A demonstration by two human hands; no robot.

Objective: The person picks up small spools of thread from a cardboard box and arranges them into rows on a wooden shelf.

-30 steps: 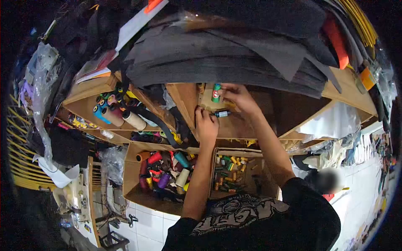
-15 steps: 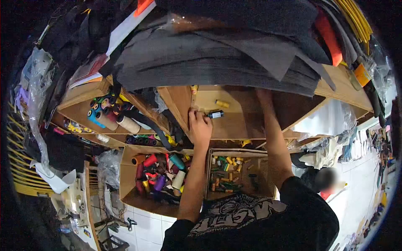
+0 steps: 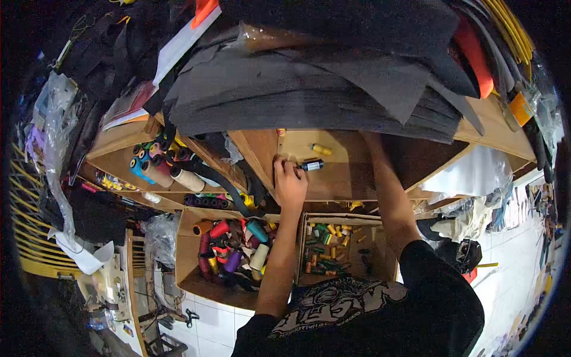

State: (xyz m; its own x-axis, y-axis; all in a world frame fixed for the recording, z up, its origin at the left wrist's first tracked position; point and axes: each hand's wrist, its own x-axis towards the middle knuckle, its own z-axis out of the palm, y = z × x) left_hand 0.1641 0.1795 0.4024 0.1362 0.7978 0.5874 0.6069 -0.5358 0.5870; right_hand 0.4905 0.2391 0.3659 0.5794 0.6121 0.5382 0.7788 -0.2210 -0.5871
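- Left hand (image 3: 290,177) bends its fingers beside dark spool (image 3: 313,165), perhaps for support; its grip I cannot tell.
- Right hand: cloth (image 3: 285,101) hides it, cannot tell.

Site type: a sewing or garment workshop. Indicators: large thread cones (image 3: 157,172) in a wooden shelf unit (image 3: 256,159); a yellow spool (image 3: 322,150) in an open compartment; a cardboard box (image 3: 205,290) of coloured cones; an adjoining box (image 3: 382,253) of small spools (image 3: 327,240); dark fabric (image 3: 297,89) layered above. The floor (image 3: 208,318) is white tile.
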